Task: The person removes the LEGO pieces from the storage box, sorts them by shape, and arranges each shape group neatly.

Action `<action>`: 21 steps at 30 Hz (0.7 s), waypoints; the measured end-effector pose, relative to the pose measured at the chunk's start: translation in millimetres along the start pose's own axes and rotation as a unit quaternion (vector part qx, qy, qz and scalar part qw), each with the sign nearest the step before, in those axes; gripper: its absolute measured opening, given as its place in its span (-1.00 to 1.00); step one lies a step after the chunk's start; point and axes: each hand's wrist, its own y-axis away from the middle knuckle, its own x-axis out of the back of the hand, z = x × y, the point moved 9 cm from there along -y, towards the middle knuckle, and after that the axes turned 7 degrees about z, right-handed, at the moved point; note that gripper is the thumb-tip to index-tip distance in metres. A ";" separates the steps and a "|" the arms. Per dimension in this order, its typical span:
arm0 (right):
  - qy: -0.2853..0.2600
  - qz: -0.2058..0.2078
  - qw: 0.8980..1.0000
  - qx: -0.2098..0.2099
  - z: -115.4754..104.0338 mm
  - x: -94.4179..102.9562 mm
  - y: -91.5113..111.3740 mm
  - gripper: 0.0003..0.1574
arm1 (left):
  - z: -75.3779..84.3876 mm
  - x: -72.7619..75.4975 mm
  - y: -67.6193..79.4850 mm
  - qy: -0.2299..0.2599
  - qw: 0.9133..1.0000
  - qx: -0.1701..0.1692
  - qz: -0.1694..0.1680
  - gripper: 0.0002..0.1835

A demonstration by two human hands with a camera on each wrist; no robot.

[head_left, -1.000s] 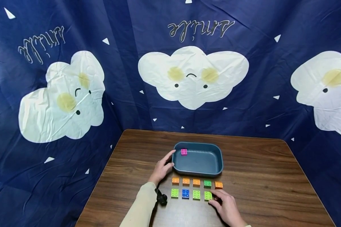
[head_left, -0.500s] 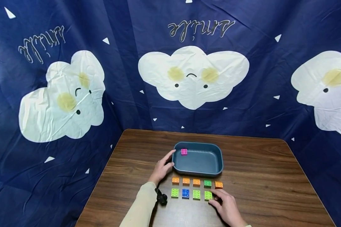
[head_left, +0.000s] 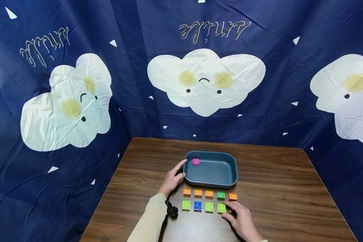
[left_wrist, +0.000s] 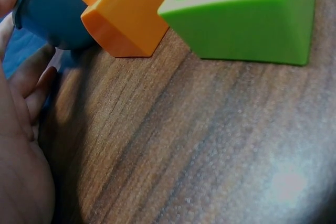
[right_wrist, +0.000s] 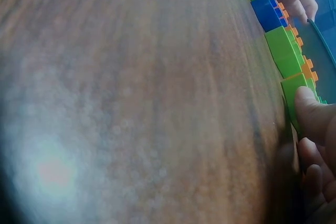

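In the head view my right hand [head_left: 242, 220] pinches the rightmost lime-green toy brick [head_left: 221, 208] of the near row, index finger at its far side and thumb at its near side. The right wrist view shows the thumb [right_wrist: 312, 111] on that brick's face; the brick sits on the table. My left hand [head_left: 171, 179] rests with extended fingers against the left wall of a dark teal tray [head_left: 210, 184]. A pink brick [head_left: 196, 162] lies in the tray's far left corner. Close to the left wrist camera stands another lime-green brick [left_wrist: 247, 30].
The near row also holds a blue brick [head_left: 197, 206] and a lime-green brick [head_left: 209, 207]. Behind it runs a row of orange bricks [head_left: 198, 193] with a green brick [head_left: 220, 195] among them. A dark blue curtain [head_left: 127, 101] hangs behind the wooden table [head_left: 272, 181].
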 end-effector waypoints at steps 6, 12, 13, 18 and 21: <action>0.004 0.008 1.000 0.009 -0.3 0.7 0.6 -0.50 | 0.3 -0.1 -0.2 0.000 1.000 -0.004 0.001 -0.31; 0.003 0.006 1.000 0.009 0.0 0.5 0.3 -0.49 | 0.5 -0.7 -0.7 0.003 1.000 -0.004 -0.002 -0.31; 0.003 0.006 1.000 0.009 0.1 0.6 0.3 -0.49 | 0.7 -0.6 -0.6 0.003 1.000 -0.004 -0.002 -0.31; 0.006 0.008 1.000 0.009 1.1 0.4 0.2 -0.48 | 1.0 -0.4 -0.2 0.003 1.000 -0.002 -0.003 -0.31; 0.005 0.008 1.000 0.010 1.1 0.2 0.8 -0.48 | 0.8 -0.4 0.0 0.003 1.000 0.000 -0.003 -0.30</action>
